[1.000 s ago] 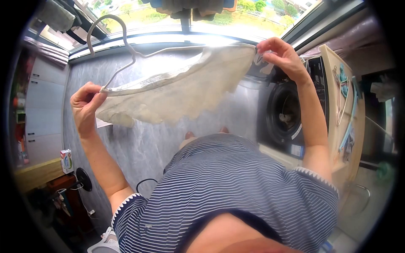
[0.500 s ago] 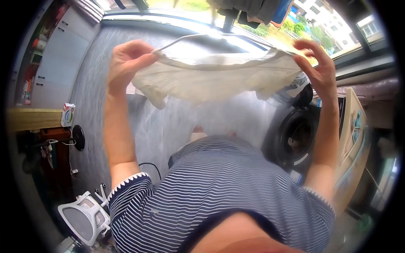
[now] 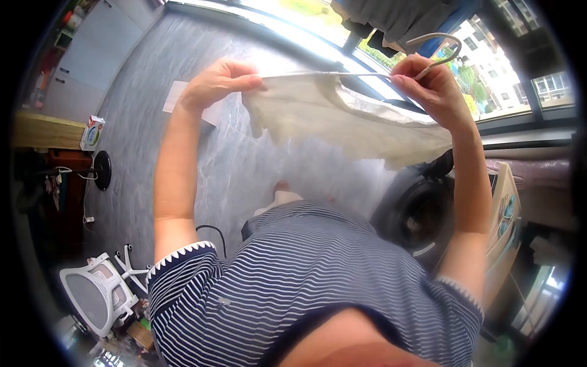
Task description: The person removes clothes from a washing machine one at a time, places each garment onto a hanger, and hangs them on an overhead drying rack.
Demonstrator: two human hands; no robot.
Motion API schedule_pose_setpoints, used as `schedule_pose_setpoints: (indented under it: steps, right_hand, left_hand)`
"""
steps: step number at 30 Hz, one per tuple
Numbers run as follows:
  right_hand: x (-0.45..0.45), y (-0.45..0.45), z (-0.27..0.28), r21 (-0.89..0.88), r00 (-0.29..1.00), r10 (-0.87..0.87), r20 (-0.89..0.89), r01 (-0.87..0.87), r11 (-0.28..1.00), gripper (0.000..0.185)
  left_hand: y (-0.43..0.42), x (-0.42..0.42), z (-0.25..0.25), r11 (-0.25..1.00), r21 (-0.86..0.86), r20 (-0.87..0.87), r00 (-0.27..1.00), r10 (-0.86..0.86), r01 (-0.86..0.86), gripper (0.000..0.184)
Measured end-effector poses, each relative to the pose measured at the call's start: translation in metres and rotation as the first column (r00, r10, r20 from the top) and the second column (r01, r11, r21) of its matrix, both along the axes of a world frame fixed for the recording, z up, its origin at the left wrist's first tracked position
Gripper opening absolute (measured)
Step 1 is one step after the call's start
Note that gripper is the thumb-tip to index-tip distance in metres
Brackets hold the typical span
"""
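A thin cream-white garment (image 3: 348, 125) hangs spread out before me, with a clothes hanger (image 3: 455, 49) along its upper edge. My left hand (image 3: 221, 84) is closed, pinching the garment's left upper corner at the hanger's end. Closed around the hanger near its curved hook is my right hand (image 3: 433, 88); the hook rises above the fingers. The garment's right side droops below the right hand, and its lower edge looks ruffled. What kind of garment it is, I cannot tell.
A black round-doored washing machine (image 3: 422, 214) stands at lower right. Dark clothes (image 3: 391, 24) hang by the window at the top. A white mesh chair (image 3: 98, 296) is at lower left, and a small box (image 3: 92, 133) sits on a wooden ledge (image 3: 49, 129).
My right hand has gone from the garment's right shoulder to the hanger near its hook. The hanger has turned, its hook now at upper right. My left hand has shifted right.
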State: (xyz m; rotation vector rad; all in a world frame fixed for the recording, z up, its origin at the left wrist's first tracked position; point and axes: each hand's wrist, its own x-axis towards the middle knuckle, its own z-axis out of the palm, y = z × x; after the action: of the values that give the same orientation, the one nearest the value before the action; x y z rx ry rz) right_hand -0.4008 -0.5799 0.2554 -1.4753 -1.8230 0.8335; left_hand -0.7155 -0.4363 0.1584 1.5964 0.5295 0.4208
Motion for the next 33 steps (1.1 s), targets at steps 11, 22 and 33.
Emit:
schedule_pose_setpoints:
  steps: [11,22,33]
  right_hand:
    - [0.003,-0.013,0.031,0.110,0.995,-0.075,0.073,0.067,0.992,0.019]
    - [-0.005,-0.020,0.110,0.079,0.939,-0.344,0.019,0.342,0.936,0.012]
    - [0.023,-0.021,0.128,0.340,0.920,-0.391,0.031,0.358,0.869,0.015]
  left_hand:
    - [-0.003,0.008,0.003,0.950,0.097,0.352,0.903,0.246,-0.297,0.008]
    - [0.030,0.003,-0.064,0.942,0.011,0.163,0.930,0.331,-0.337,0.016]
    - [0.035,-0.023,-0.048,0.994,-0.082,0.068,0.994,0.080,-0.075,0.024]
